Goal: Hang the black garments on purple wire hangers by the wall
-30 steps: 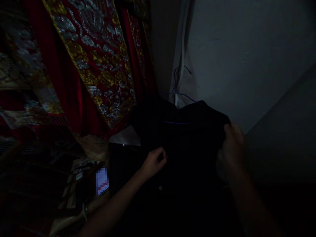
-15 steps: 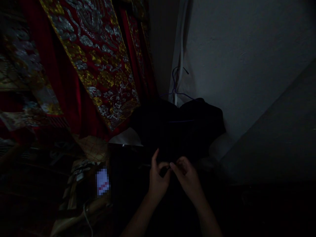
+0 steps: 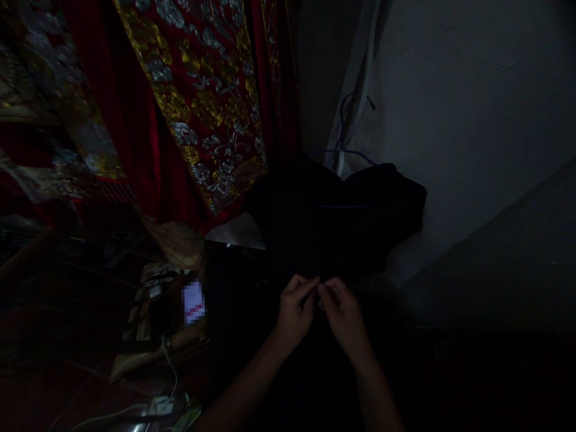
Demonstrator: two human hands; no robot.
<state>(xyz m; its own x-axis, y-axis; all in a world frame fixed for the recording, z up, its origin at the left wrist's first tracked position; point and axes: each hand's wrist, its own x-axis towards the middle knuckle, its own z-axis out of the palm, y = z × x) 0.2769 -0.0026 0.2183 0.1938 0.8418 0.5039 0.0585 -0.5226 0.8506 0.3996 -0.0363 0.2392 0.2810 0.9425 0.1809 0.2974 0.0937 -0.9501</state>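
Note:
A black shirt [image 3: 360, 231] hangs on a thin purple wire hanger [image 3: 344, 144] against the wall. It is so dark that its folds and any fastenings are lost. In front of its lower part, my left hand [image 3: 294, 309] is closed in a pinch, thumb and forefinger together. My right hand [image 3: 342, 306] pinches right beside it, with the fingertips of both hands almost touching. Both pinches appear to be on the front of the dark cloth. Anything small between the fingertips is too dark to make out.
A red cloth [image 3: 211, 90] with gold and silver embroidery hangs at the upper left. Below it, a lit screen [image 3: 194, 302] rests on a cluttered low surface. A white cable [image 3: 171, 363] runs down to a power strip [image 3: 162, 405]. The grey wall [image 3: 472, 120] rises on the right.
My left fingers, spread with the forefinger raised before, are now closed together beside my right fingertips. The view has shifted, so the shirt and hanger appear farther right and higher.

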